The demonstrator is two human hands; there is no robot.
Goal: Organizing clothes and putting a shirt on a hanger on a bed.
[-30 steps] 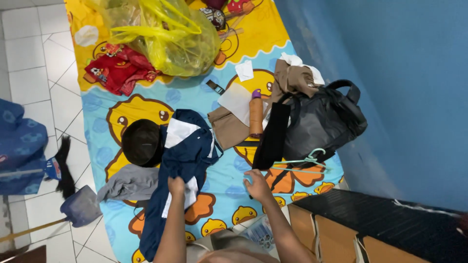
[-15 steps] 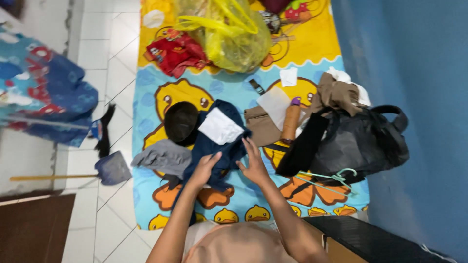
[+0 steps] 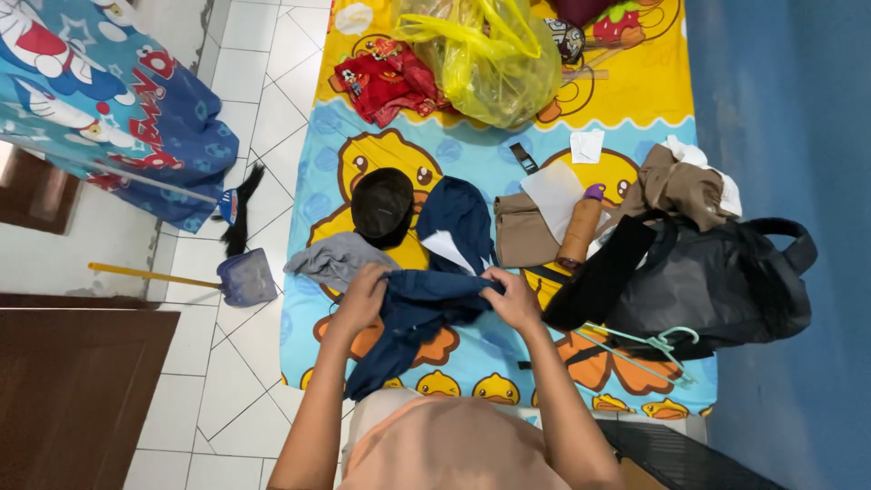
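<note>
Your left hand (image 3: 363,292) and right hand (image 3: 514,298) both closed on the navy garment (image 3: 426,304) (stretched crosswise between them), held over the duck-print mat (image 3: 318,204); its tail hangs toward you.

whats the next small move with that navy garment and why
Probably fold the hanging lower end up. Both the left hand and right hand grip the dark navy cloth garment at its bunched top edge, while its tail droops toward the duck-print mat.
</note>
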